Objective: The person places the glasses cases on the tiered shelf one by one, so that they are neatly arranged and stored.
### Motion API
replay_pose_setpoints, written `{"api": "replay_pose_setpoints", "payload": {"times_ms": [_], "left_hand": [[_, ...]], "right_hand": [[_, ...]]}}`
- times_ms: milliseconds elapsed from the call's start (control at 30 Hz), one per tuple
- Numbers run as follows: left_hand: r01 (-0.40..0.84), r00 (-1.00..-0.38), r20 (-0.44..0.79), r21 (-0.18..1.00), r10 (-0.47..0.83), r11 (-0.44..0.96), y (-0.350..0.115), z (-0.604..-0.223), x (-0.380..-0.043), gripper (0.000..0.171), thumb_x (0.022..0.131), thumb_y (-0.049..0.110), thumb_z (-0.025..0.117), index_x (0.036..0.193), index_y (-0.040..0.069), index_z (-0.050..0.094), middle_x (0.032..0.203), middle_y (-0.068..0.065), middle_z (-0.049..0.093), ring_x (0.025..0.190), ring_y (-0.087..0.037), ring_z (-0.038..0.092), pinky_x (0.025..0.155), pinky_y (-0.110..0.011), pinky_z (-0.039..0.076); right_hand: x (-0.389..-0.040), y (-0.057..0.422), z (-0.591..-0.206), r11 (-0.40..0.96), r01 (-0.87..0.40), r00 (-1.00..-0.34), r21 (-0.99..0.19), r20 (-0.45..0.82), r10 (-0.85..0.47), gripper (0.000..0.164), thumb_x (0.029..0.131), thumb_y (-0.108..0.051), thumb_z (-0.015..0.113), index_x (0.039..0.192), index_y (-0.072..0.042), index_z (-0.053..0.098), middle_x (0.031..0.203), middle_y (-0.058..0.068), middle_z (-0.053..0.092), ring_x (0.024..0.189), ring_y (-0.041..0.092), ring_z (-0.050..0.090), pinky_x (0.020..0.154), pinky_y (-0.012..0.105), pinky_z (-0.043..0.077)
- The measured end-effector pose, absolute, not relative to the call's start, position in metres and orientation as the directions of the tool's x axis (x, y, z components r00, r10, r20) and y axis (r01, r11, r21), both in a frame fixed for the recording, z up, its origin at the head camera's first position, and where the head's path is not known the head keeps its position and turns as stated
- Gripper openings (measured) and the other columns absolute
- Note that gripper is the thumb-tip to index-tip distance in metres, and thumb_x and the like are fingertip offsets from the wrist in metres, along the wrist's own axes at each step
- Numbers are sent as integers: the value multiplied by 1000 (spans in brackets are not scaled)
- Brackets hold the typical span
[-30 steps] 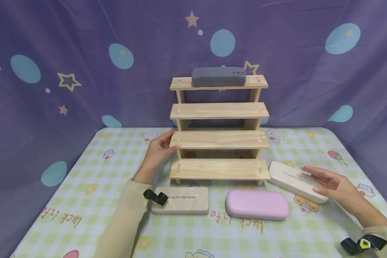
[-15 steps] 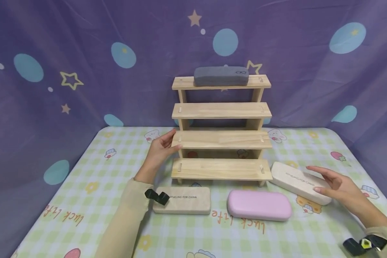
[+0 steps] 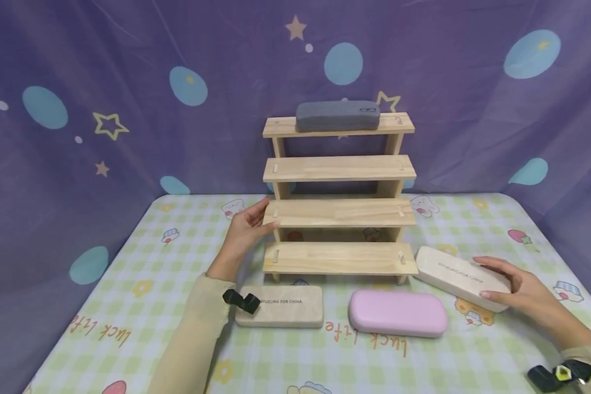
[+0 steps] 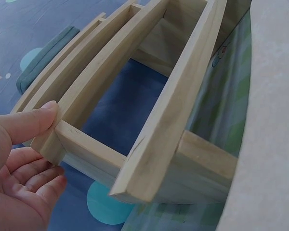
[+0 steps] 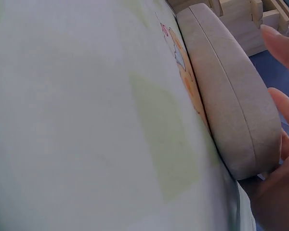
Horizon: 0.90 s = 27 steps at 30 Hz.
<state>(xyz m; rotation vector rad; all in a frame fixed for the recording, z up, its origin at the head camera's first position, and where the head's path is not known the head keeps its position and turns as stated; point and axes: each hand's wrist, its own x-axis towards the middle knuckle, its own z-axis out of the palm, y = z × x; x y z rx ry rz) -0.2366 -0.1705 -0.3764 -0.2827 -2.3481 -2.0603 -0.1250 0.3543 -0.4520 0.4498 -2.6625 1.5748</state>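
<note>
My left hand (image 3: pixel 248 227) holds the left end of a tiered wooden display shelf (image 3: pixel 340 212) at its second board from the bottom. In the left wrist view the thumb lies on the board's edge, with the other fingers (image 4: pixel 36 180) below and behind. Over the right end of a beige glasses case (image 3: pixel 460 278) with lettering is my right hand (image 3: pixel 519 287), thumb and fingers spread above it. In the right wrist view, one fingertip (image 5: pixel 275 95) lies at or very near the case's upper edge; contact is hard to tell. The case lies flat, slanted beside the shelf's foot.
A grey glasses case (image 3: pixel 337 116) rests on the top board. In front of the shelf lie a second beige glasses case (image 3: pixel 290 307), partly behind the left wrist strap, and a pink glasses case (image 3: pixel 398 313). A checked cloth (image 3: pixel 143 328) covers the table; a purple curtain (image 3: pixel 236 44) hangs behind.
My right hand has moved slightly in over the right end of the slanted beige case, its fingers lower on it. The left hand stays on the shelf. The head view has shifted a little.
</note>
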Motion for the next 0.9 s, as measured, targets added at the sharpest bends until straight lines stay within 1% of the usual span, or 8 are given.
{"api": "replay_pose_setpoints", "payload": {"times_ms": [167, 300, 433, 600, 700, 800, 900], "left_hand": [[138, -984, 121, 983, 132, 123, -171, -377, -237, 64, 85, -4, 66, 141, -5, 36, 144, -20, 39, 132, -30, 40, 106, -35, 37], [134, -984, 117, 984, 134, 118, -171, -377, -237, 64, 84, -5, 66, 141, -4, 36, 144, -20, 39, 132, -30, 40, 107, -35, 36], [136, -983, 120, 984, 135, 114, -170, -377, -237, 64, 84, -5, 66, 141, -4, 36, 144, -20, 40, 132, -29, 40, 106, -33, 37], [133, -985, 119, 985, 126, 110, -170, -377, -238, 64, 84, -5, 66, 141, -4, 37, 144, -19, 40, 132, -28, 41, 104, -28, 39], [126, -986, 113, 986, 121, 106, -170, -378, -239, 63, 84, -5, 66, 141, -3, 38, 144, -18, 41, 131, -27, 42, 103, -25, 40], [127, -986, 114, 987, 126, 103, -170, -379, -239, 64, 84, -6, 66, 141, -4, 37, 144, -18, 40, 131, -27, 42, 102, -25, 40], [136, -984, 123, 986, 129, 100, -170, -379, -240, 64, 84, -6, 65, 141, -5, 37, 144, -19, 40, 131, -28, 41, 103, -25, 40]], "right_hand": [[-125, 357, -454, 470, -162, -970, -868, 54, -236, 66, 82, 2, 67, 141, -13, 43, 127, -29, 42, 108, -13, 41, 78, 6, 34], [-124, 358, -457, 489, -122, -975, -864, 13, -221, 70, 82, -2, 68, 144, -15, 39, 126, -30, 40, 106, -12, 40, 77, 6, 33], [-123, 359, -458, 511, -126, -978, -850, 20, -208, 76, 80, -3, 70, 146, -16, 35, 127, -29, 38, 107, -12, 37, 78, 6, 30], [-123, 359, -457, 558, -154, -977, -816, 41, -210, 85, 76, -6, 76, 147, -18, 33, 128, -31, 35, 109, -13, 33, 79, 3, 25], [-123, 359, -457, 579, -177, -973, -795, 55, -223, 90, 73, -6, 79, 148, -19, 31, 131, -30, 33, 110, -13, 31, 79, 2, 23], [-122, 359, -458, 586, -193, -971, -787, 66, -231, 92, 71, -5, 80, 148, -18, 31, 132, -29, 32, 110, -13, 32, 79, 2, 23], [-121, 359, -458, 591, -190, -972, -784, 64, -228, 91, 72, -6, 79, 148, -17, 31, 129, -31, 34, 109, -13, 33, 79, 2, 24]]}}
